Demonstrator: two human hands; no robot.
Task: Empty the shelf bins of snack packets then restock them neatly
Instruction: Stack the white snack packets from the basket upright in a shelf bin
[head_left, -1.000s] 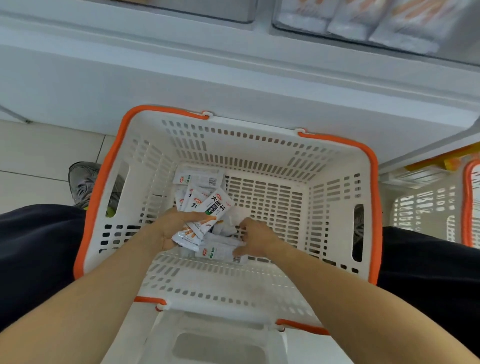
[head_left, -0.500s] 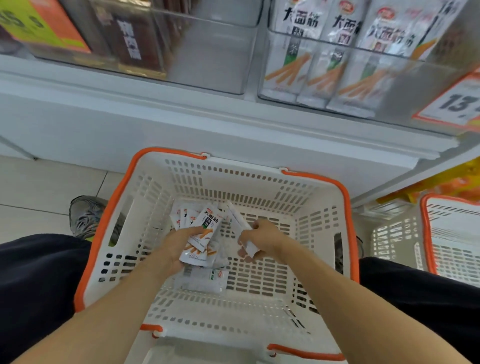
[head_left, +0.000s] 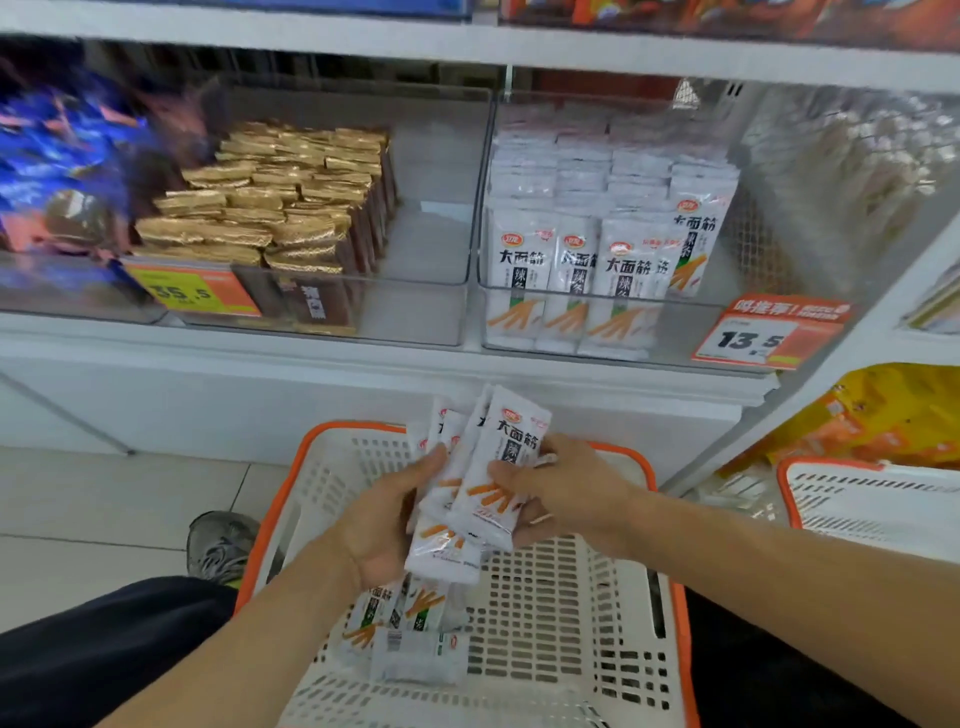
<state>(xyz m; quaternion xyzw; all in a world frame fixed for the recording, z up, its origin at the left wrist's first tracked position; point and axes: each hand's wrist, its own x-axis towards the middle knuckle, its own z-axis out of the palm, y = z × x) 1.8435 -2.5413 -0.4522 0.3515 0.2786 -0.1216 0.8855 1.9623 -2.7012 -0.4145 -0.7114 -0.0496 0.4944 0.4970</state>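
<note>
Nearest, at the bottom: dark trousers (head_left: 93, 660) on either side, a grey shoe (head_left: 221, 545) on the pale tiled floor (head_left: 104, 499) to the left. Between the legs, a white slotted basket (head_left: 561, 613) with an orange rim, a few loose packets (head_left: 410, 634) lying on its bottom near the left wall, just under the left forearm.

Above the basket, a fanned bundle of white snack packets (head_left: 483, 467) with orange sticks printed on them, held upright between both hands. Left hand (head_left: 382, 525) closed around the bundle's left edge and lower end, thumb laid across the fronts. Right hand (head_left: 566, 488) clamped on the right edge of the front packet, thumb on its face, fingers tucked behind. Bundle raised clear of the basket floor, tops reaching up in front of the white shelf base.

To the right, part of a second basket (head_left: 872, 504) of the same kind, yellow bags (head_left: 893, 410) behind it.

Farther up, on the shelf: a clear bin (head_left: 675, 332) directly above the hands, partly filled with rows of matching white packets (head_left: 597, 270) standing upright, empty room at its right side, an orange price tag (head_left: 769, 335) reading 13.5 at the front corner. To its left, another clear bin (head_left: 426, 312) with gold-topped brown packets (head_left: 280, 208) stacked in its left part, a yellow price tag (head_left: 192, 293) at its front. Blue blurred packs (head_left: 57, 156) at far left.
</note>
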